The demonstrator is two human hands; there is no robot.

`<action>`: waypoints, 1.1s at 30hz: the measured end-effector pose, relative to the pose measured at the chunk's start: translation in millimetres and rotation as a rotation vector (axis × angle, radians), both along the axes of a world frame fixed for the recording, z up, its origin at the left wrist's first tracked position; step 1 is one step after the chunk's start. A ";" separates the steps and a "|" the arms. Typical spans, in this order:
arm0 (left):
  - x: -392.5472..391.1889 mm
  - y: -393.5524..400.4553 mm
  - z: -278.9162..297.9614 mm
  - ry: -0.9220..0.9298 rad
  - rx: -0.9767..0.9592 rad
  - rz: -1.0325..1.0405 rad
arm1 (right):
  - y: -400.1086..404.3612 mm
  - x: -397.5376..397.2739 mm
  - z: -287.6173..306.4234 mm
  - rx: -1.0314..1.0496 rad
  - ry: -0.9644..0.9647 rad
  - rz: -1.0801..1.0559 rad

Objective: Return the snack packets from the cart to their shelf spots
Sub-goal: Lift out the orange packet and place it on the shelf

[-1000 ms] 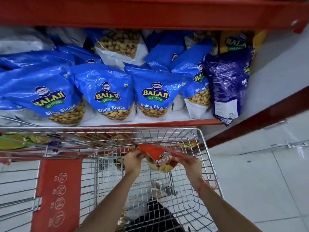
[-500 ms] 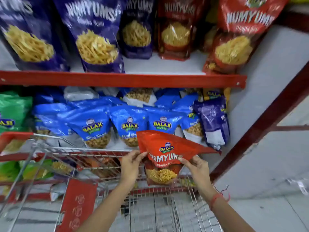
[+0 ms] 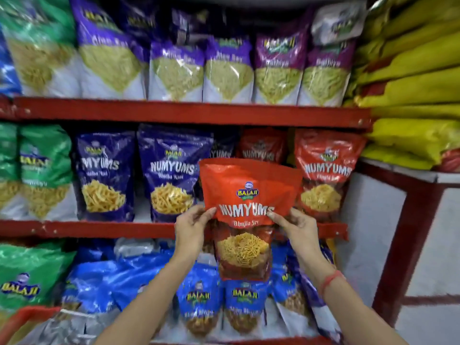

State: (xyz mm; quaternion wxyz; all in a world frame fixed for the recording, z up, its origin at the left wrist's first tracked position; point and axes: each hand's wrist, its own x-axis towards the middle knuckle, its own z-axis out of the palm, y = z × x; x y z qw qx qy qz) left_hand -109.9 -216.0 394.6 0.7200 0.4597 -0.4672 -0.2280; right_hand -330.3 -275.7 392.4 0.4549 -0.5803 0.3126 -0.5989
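Note:
I hold a red Numyums snack packet [image 3: 249, 195] upright in front of the middle shelf [image 3: 87, 229]. My left hand [image 3: 191, 230] pinches its left edge and my right hand [image 3: 297, 227] pinches its right edge. Behind it and to its right stand matching red Numyums packets [image 3: 323, 175] on the same shelf. Dark blue Numyums packets [image 3: 171, 170] stand to the left. Only a red corner of the cart [image 3: 27, 317] shows at the bottom left.
The top shelf [image 3: 189, 113] carries purple packets [image 3: 227, 70]. Blue Balaji packets [image 3: 199, 297] fill the bottom shelf, with green packets [image 3: 32, 277] at the left. Yellow sacks [image 3: 410, 78] are stacked on a red-framed rack [image 3: 410, 245] at the right.
Both hands lifted the red packet out of the cart and up to the middle shelf level. My view tilted up from the cart to the upper shelves.

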 end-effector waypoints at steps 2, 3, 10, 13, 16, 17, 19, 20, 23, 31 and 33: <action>1.2 -16.4 29.5 -0.003 -0.061 0.020 | -16.2 3.0 31.2 -0.038 -0.030 0.011; 1.1 -24.6 40.5 0.009 -0.080 0.032 | -22.9 5.6 44.0 -0.045 -0.041 0.023; -7.3 -94.9 74.7 0.154 -0.040 0.133 | -89.6 26.6 81.3 0.025 -0.081 -0.014; -11.9 -125.5 67.2 0.191 -0.004 0.191 | -120.7 32.3 74.8 0.048 -0.071 -0.058; -12.6 -152.5 64.7 0.292 0.038 0.240 | -149.2 39.5 70.6 0.071 -0.038 -0.124; -11.6 -162.2 64.9 0.330 0.042 0.238 | -159.0 41.9 68.8 0.073 -0.037 -0.137; -8.4 -180.3 67.5 0.386 0.027 0.207 | -177.6 46.9 66.3 0.078 -0.064 -0.127; -6.4 -188.7 68.8 0.408 0.016 0.186 | -187.0 49.3 65.0 0.074 -0.080 -0.116; 0.4 -209.6 67.3 0.386 0.031 0.174 | -212.5 58.2 61.9 0.094 -0.122 -0.094; 9.2 -220.2 44.7 0.240 0.035 0.125 | -229.9 60.1 34.8 0.143 -0.053 -0.120; 11.4 -216.6 39.6 0.198 0.081 0.074 | -228.0 60.0 34.5 0.148 -0.045 -0.084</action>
